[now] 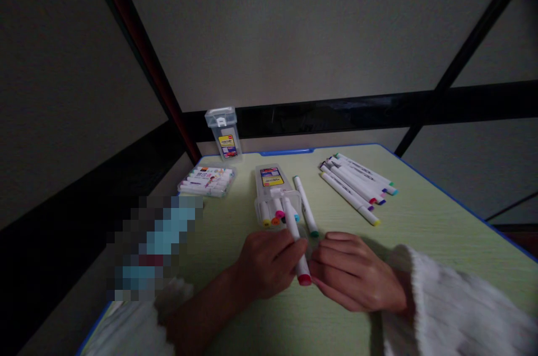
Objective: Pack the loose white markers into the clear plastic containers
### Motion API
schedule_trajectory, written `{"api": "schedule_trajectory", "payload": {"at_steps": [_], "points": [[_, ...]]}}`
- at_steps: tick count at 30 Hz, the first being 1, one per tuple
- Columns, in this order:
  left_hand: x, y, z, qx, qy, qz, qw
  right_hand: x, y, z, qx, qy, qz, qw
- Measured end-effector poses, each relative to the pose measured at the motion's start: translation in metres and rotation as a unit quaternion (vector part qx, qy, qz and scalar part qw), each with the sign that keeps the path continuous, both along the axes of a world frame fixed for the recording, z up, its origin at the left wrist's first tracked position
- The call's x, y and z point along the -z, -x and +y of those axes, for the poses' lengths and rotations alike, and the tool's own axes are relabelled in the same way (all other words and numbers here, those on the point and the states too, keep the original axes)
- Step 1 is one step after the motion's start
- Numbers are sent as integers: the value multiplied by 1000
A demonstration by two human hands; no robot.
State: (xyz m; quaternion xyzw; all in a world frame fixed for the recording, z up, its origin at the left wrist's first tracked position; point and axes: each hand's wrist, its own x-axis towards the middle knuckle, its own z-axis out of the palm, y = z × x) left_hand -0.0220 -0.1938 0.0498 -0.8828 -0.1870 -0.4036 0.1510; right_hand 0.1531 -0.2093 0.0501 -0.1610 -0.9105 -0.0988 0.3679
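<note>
My left hand (269, 263) is closed around a white marker (293, 221) with a red end, which slants across the middle of the table. Close to that red end is my right hand (357, 272), its fingers curled together; whatever they hold, if anything, is hidden. Beyond the hands a clear plastic marker case (269, 174) lies open on its side. Several markers with yellow, orange, pink and blue ends show at its mouth. A green-ended marker (305, 204) lies just right of the case.
A loose pile of white markers (353, 182) lies at the right. At the far left, an upright clear case (227, 134) stands behind a flat pack of markers (207, 181). The pale green table (424, 221) has a blue edge, with walls behind. A blurred patch covers the left edge.
</note>
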Motion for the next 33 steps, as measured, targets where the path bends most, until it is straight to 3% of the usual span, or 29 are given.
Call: {"api": "schedule_trajectory", "payload": {"at_steps": [6, 15, 33], "points": [[-1, 0, 0, 12, 7, -6, 1000, 0, 0, -1, -13, -11, 3, 1000], [2, 1, 1, 12, 15, -2, 1000, -2, 1, -2, 39, -43, 27, 998], [1, -1, 1, 9, 1, -10, 1000, 2, 1, 0, 50, 0, 14, 999]]}}
